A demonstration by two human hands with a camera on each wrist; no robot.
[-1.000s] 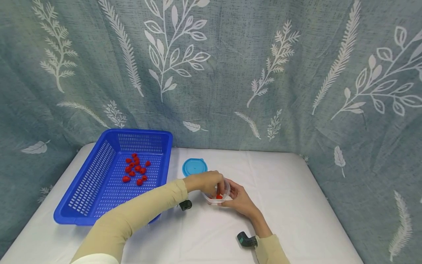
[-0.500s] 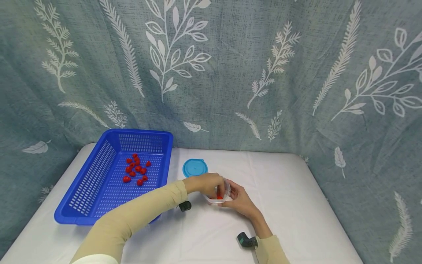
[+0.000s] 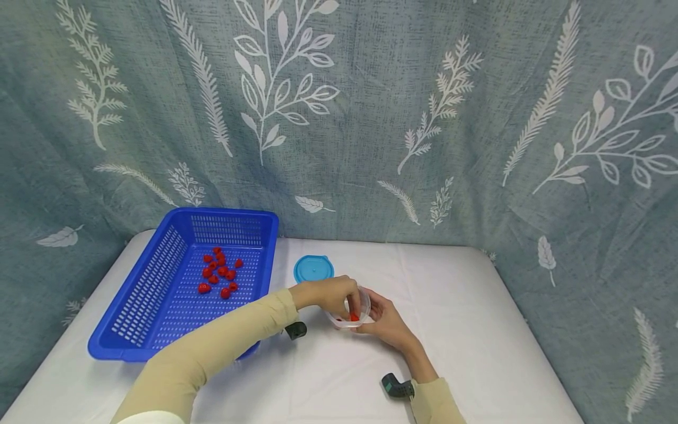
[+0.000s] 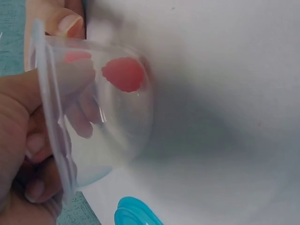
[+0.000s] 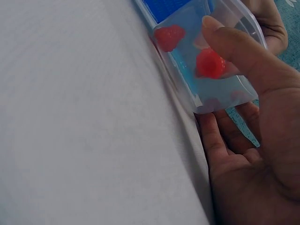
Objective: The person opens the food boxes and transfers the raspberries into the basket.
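Note:
A small clear plastic tub (image 5: 225,91) stands on the white cloth, tilted slightly in the wrist views. My right hand (image 3: 389,323) holds it from the right, thumb on one side and fingers on the other. My left hand (image 3: 336,294) reaches in over the rim, and its fingertips pinch a red raspberry (image 5: 211,63) inside. Another raspberry (image 4: 124,74) lies at the bottom of the tub, apart from the fingers. Part of the left fingers is blurred through the plastic.
A blue perforated basket (image 3: 159,330) with several raspberries (image 3: 222,271) sits to the left. A round blue lid (image 3: 313,268) lies just behind the left hand. A patterned green curtain (image 3: 360,118) hangs behind the table.
My left hand has shifted only slightly inside the tub, and a second red spot now shows near its fingers. The right hand and the basket stay where they were.

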